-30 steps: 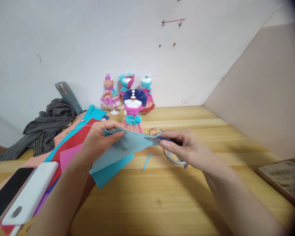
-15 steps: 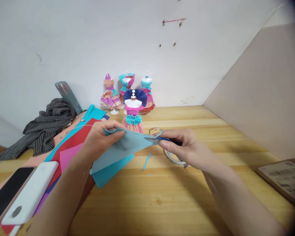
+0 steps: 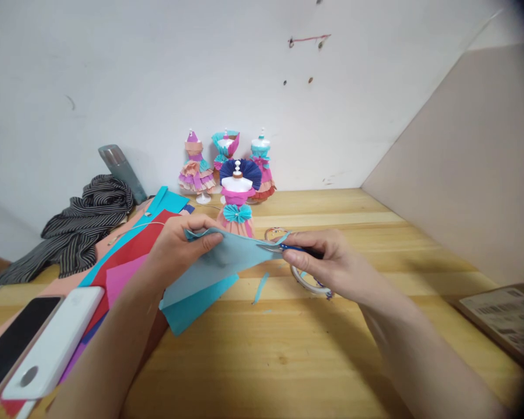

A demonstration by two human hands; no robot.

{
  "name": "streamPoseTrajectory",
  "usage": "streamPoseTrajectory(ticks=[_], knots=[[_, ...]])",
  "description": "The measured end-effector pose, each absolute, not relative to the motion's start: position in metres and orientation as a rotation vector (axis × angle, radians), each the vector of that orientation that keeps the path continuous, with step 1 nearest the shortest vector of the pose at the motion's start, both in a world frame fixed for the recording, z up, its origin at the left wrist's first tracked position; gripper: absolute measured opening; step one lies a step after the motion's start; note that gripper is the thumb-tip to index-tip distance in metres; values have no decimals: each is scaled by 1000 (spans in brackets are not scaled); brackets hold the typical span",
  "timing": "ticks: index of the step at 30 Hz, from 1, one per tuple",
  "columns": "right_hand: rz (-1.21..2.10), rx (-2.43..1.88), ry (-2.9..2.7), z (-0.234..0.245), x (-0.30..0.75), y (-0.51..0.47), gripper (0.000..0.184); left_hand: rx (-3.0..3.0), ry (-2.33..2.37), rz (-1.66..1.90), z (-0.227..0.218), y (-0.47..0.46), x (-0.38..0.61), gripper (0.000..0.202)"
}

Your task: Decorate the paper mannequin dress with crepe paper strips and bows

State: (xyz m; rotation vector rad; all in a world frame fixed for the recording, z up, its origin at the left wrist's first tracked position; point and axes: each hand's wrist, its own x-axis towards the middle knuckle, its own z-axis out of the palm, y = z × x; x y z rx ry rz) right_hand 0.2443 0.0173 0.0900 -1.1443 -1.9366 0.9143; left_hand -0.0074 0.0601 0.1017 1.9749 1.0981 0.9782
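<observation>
Between thumb and fingers, my left hand (image 3: 187, 241) pinches the upper left edge of a light blue sheet of crepe paper (image 3: 229, 253). My right hand (image 3: 327, 259) is closed round small dark-blue-handled scissors (image 3: 294, 249), whose blades lie at the sheet's right end, by its upper edge. A narrow strip along that edge curls up beside my right fingers. Just behind the sheet stands a small white dress form (image 3: 237, 185) with a navy pleated collar, pink top and turquoise bow; the sheet hides its lower skirt. A turquoise scrap strip (image 3: 261, 288) lies on the table below the scissors.
Three more dressed forms (image 3: 195, 166) stand by the wall. Coloured paper sheets (image 3: 126, 265) spread at left, with a white power bank (image 3: 55, 343) and a phone (image 3: 20, 343). A striped cloth (image 3: 87, 224) and bottle (image 3: 121, 171) lie behind. Tape rolls (image 3: 308, 282) sit near my right hand; a cardboard box (image 3: 502, 317) is at right.
</observation>
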Motion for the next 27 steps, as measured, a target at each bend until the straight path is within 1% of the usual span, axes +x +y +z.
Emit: streamPoseTrajectory(ticks=[6,20,27], knots=[[914,-1110,-1937,91,244,18,41,1979,1103,989,103,59,-7,18],[959,-1083,-1905,92,244,19,43,1985,1076,989,102,61,-8,17],[951,-1049,-1913,92,245,19,39,1997,1082,995,103,61,-8,16]])
